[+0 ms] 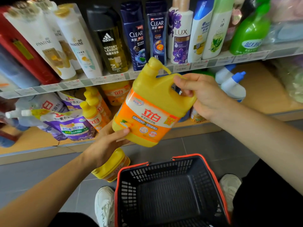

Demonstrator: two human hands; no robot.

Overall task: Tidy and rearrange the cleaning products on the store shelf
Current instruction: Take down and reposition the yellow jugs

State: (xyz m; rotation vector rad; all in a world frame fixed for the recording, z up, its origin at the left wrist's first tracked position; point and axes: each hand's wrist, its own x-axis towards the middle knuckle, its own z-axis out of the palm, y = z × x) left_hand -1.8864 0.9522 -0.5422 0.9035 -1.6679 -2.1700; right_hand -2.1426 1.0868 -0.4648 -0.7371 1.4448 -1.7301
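A large yellow detergent jug [152,102] with an orange label and a pump top hangs tilted in front of the lower shelf [255,89]. My right hand [203,95] grips its handle at the upper right. My left hand [108,143] holds its bottom left corner, thumb on the label. Smaller yellow bottles [95,108] of the same brand stand on the lower shelf behind it, beside purple refill pouches [72,126]. Another yellow jug [113,167] lies on the floor below my left wrist.
A dark basket [172,192] with orange rim sits on the grey floor between my white shoes. The upper shelf [114,77] carries shampoo and body wash bottles. White bottles with blue caps [231,84] stand on the lower shelf at right.
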